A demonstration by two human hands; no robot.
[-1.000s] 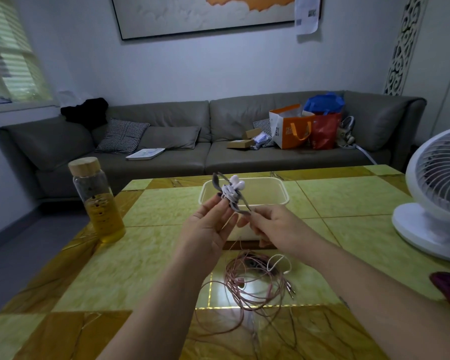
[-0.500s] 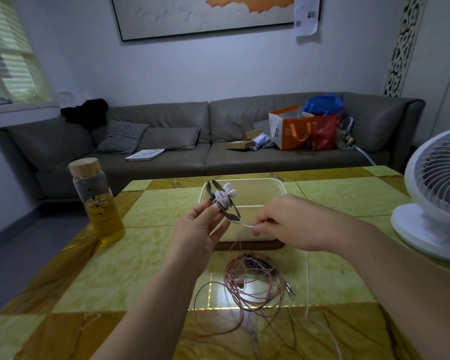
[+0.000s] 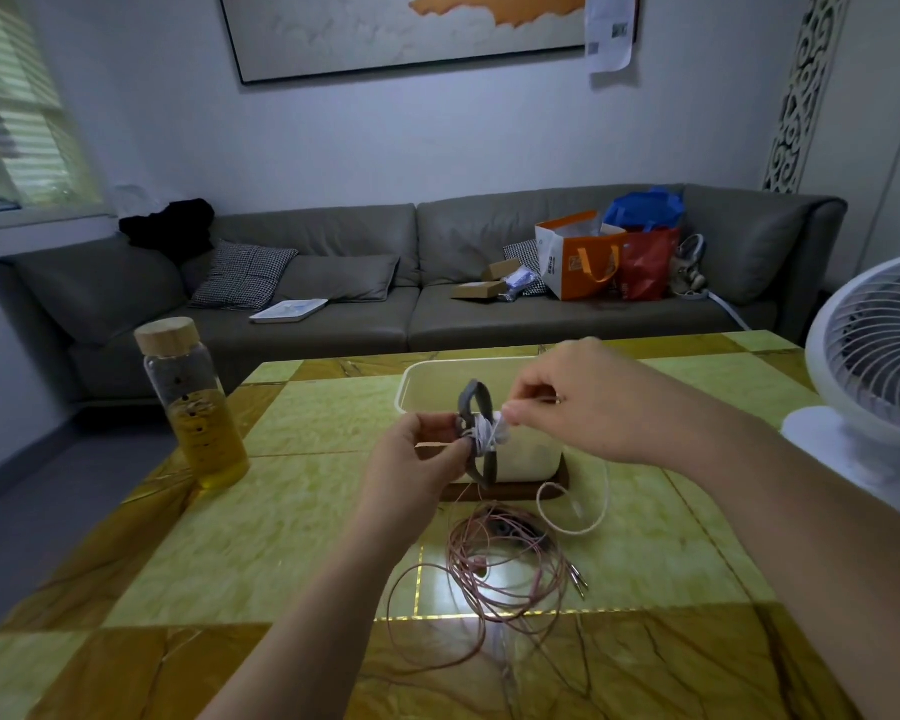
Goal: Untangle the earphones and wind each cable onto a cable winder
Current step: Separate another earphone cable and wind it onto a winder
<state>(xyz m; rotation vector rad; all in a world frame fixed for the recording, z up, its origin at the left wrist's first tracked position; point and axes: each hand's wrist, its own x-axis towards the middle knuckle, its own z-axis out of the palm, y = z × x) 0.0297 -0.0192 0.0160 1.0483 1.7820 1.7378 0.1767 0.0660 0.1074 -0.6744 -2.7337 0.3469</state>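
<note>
Our left hand (image 3: 417,454) pinches the winder (image 3: 476,433) above the table (image 3: 281,511); right hand (image 3: 583,402) pinches the white cable (image 3: 572,532) at its core. We should wrap taut, turns side by side, slack clear of the pink tangle (image 3: 505,553).

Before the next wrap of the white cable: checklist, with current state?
1. Grip on winder: ok, left hand holds it.
2. Control of white cable: ok, right hand pinches it at the winder.
3. Slack free of pink earphones: cannot tell, the white loop lies right beside that tangle.
4. Wraps seated on the winder: cannot tell, blurred.
5. Clearance from bottle: ok, it stands apart at the left.
6. Pink earphones wound: not ok, loose tangle on the table.
</note>
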